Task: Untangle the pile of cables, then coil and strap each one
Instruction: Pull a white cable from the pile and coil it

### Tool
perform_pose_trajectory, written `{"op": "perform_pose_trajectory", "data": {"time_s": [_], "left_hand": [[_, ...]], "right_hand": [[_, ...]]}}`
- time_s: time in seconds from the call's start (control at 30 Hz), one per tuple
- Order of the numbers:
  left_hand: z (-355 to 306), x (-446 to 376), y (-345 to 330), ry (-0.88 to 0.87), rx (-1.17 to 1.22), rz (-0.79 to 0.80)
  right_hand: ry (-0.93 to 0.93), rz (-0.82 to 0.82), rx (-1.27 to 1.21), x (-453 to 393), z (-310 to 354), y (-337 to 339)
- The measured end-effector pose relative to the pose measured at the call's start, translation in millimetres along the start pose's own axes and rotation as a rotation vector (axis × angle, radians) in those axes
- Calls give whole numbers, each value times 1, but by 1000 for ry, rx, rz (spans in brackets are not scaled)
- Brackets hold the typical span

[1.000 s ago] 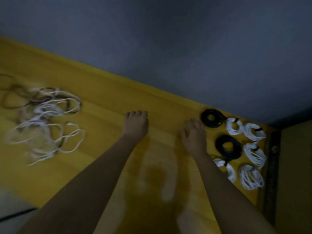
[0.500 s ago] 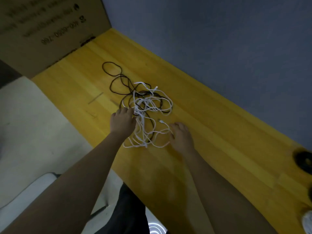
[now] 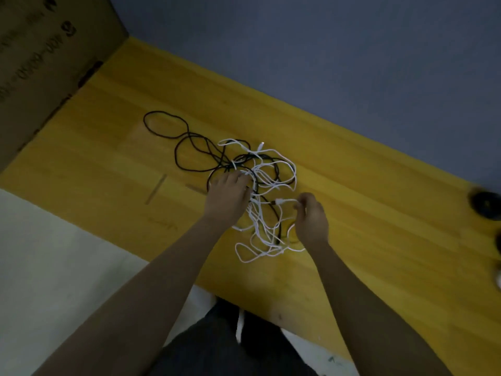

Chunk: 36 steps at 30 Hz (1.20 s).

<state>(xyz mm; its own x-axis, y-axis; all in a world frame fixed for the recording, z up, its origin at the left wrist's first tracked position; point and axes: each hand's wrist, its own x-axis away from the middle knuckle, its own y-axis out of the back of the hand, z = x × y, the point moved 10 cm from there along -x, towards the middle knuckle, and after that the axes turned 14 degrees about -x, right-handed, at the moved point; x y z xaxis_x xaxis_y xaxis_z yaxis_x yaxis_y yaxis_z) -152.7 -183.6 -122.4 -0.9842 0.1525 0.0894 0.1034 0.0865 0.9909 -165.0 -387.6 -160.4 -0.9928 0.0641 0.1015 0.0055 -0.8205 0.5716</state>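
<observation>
Two hands at work: our right hand (image 3: 311,222) pinches a white cable (image 3: 284,200) near its plug; our left hand (image 3: 227,198) rests, fingers loosely curled, on the tangled pile of cables (image 3: 252,183), mid yellow table (image 3: 379,226). One black coiled cable (image 3: 486,206) at three o'clock; one cardboard box (image 3: 40,63) at ten o'clock.

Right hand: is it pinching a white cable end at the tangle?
Yes: the right hand has its fingers curled around a white cable end at the edge of the tangled pile.

Right hand (image 3: 311,221) pinches white cable (image 3: 284,201)
</observation>
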Motion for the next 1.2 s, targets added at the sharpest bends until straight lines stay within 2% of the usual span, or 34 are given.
{"op": "perform_pose_trajectory", "data": {"time_s": [0.07,0.17,0.23,0.3,0.37,0.5,0.57,0.63,0.73,0.8,0.9,0.97,1.1,1.2], "left_hand": [[-30,-9,10,-164,99,7],[-65,-11,24,-332,339,135],[-70,-13,40,-324,464,157],[-62,-15,64,-286,523,69],[-47,-14,82,-239,556,-17],[-11,-10,106,-146,726,-55],[10,-11,119,-139,772,-84],[30,-14,126,-153,820,-82],[77,-14,123,-62,1005,-74],[115,-13,120,2,1076,-95],[144,-11,111,20,1099,-87],[141,-10,101,5,1116,-51],[115,-13,74,-100,1124,22],[95,-22,51,-191,1154,25]], "right_hand": [[120,-18,-90,7,30,8],[231,-42,-203,12,68,21],[288,-83,-268,11,91,32],[299,-103,-336,10,104,36],[282,-58,-357,8,110,25],[152,82,-264,15,100,-14],[94,93,-221,25,94,-32],[92,42,-147,32,100,-43],[114,-1,60,33,110,-57],[12,-32,147,33,105,-60],[-25,-205,210,35,117,-53],[52,-324,219,36,140,-55],[179,-544,17,39,155,-59],[254,-595,70,37,138,-69]]}}
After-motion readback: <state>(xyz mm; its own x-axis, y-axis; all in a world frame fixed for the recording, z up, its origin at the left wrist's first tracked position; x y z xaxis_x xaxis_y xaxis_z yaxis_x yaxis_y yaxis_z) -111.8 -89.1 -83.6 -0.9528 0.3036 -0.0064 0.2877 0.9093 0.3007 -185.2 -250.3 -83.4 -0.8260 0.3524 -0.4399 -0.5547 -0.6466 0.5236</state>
